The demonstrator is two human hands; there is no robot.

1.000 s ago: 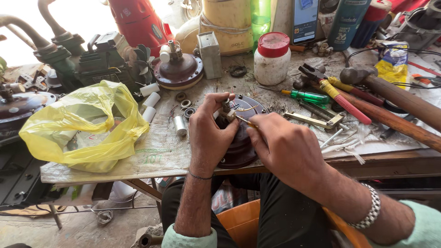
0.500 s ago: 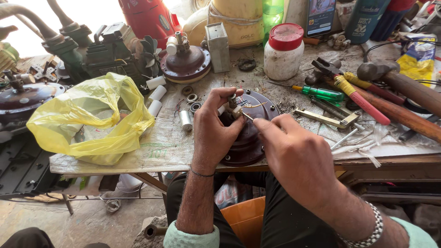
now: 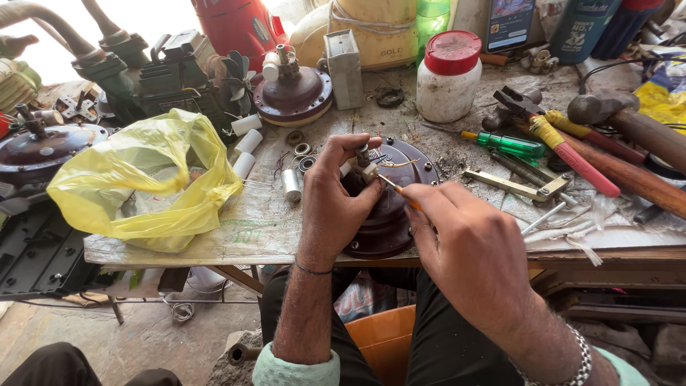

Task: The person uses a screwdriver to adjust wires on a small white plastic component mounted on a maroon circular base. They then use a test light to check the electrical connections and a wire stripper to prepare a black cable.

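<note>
**Up close: two hands on a round motor housing**

Nearest, an orange plastic tub [image 3: 382, 339] sits between the person's knees, below the table [image 3: 271, 229] edge. Above it, the right hand [image 3: 471, 246] pinches a thin screwdriver [image 3: 395, 187] with an orange handle, its metal tip pointed at the top of a dark, domed motor housing [image 3: 389, 214] that rests at the table's near edge. The left hand [image 3: 336, 200] curls over the housing's left side, fingers gripping a small pale part [image 3: 366, 169] at its central shaft. A metal bracelet [image 3: 582, 357] circles the right wrist.

Left of the hands, a crumpled yellow plastic bag [image 3: 136, 182] lies on the worn, printed table covering, with white cylinders [image 3: 246, 146] and small ring bearings [image 3: 300, 149] just beside it. To the right lie a green-handled screwdriver [image 3: 511, 145], a flat brass-coloured tool [image 3: 518, 187], pliers with red and yellow grips [image 3: 564, 146] and a wooden-handled hammer [image 3: 629, 125].

Farther back stand a second maroon domed housing [image 3: 293, 93], a white jar with a red lid [image 3: 449, 75] and a red container [image 3: 239, 25].
</note>
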